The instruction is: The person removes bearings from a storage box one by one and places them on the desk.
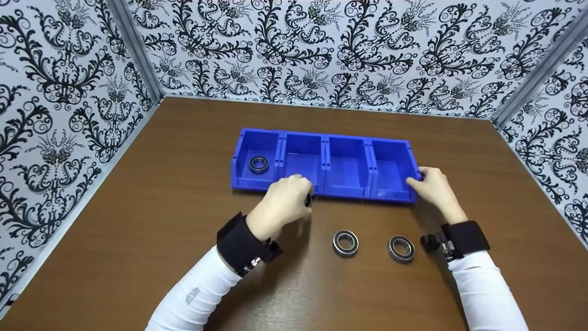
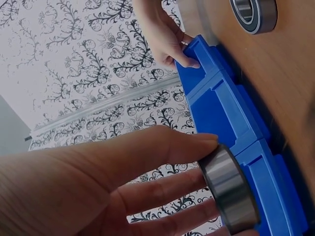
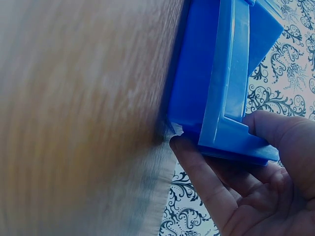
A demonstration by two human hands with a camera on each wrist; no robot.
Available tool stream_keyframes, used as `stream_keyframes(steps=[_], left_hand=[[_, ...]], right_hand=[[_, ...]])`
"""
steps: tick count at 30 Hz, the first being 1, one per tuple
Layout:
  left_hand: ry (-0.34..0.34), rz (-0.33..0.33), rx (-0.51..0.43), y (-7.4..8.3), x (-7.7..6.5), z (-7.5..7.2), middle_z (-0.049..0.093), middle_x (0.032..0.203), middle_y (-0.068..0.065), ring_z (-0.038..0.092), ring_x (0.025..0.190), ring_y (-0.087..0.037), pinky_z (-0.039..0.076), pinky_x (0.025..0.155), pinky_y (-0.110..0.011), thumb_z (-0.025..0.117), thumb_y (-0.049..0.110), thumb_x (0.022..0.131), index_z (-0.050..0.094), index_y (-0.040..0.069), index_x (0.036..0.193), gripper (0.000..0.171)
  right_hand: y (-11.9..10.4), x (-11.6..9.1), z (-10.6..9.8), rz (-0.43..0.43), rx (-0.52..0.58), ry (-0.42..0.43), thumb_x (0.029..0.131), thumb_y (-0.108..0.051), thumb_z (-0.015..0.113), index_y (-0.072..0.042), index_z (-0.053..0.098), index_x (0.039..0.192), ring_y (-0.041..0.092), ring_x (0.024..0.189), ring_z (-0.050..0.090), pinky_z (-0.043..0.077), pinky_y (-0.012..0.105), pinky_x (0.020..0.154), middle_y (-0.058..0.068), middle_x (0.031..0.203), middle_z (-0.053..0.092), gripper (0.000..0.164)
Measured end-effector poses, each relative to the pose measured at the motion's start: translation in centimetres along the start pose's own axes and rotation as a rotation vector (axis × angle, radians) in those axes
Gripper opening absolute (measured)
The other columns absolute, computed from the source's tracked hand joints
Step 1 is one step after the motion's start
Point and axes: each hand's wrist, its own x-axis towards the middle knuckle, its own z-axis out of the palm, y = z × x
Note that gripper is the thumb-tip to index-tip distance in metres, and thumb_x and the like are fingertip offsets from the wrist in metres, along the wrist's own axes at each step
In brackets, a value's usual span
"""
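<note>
**My left hand (image 1: pixel 288 198) pinched a bearing (image 2: pixel 231 191), my right hand (image 1: pixel 434 187) gripped the blue bin row (image 1: pixel 347 191)!**

And there it was, the ring nipped between my left thumb and fingers, tipped on edge, its shiny outer band showing to the wrist camera. I had it right by the near lip, at the second compartment from the left! Over at the right end, my other grip was closed on the end wall, thumb at the rim and fingers on the outside.

In the leftmost compartment, a second bearing (image 1: pixel 259 170) lay flat on the bin floor. Two more were out on the wooden table (image 1: pixel 151 220), nearer me than the row: a third bearing (image 1: pixel 345 253) to the right of my left hand, then a fourth bearing (image 1: pixel 401 259) farther right, near my right wrist strap (image 1: pixel 467 237), the pair lying flat and apart. On the far side stood a white wall (image 1: pixel 298 55), all black scrolls!
</note>
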Motion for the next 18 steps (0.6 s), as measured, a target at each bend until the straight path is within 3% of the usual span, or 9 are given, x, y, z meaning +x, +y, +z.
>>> stream_keyframes(steps=[8,18], left_hand=[[0.007,0.048,-0.01,-0.1,-0.7,0.3,0.073,0.105,-0.017,0.071,0.099,-0.04,0.061,0.082,-0.054,0.078,0.007,0.077,0.076,0.002,0.102,0.025],[-0.026,0.068,-0.028,-0.3,-1.3,0.8,0.073,0.099,-0.014,0.071,0.097,-0.037,0.06,0.081,-0.051,0.079,0.009,0.078,0.077,0.005,0.097,0.02]], right_hand=[[0.1,0.0,0.0,0.011,0.006,-0.001,0.093,-0.013,0.058,0.018,0.06,0.127,0.004,0.06,0.054,0.044,0.02,0.053,0.033,0.103,0.072,0.046],[0.1,0.1,0.0,-0.008,-0.016,0.005,0.093,-0.014,0.059,0.017,0.061,0.127,0.004,0.066,0.059,0.047,0.02,0.062,0.036,0.11,0.071,0.046]])
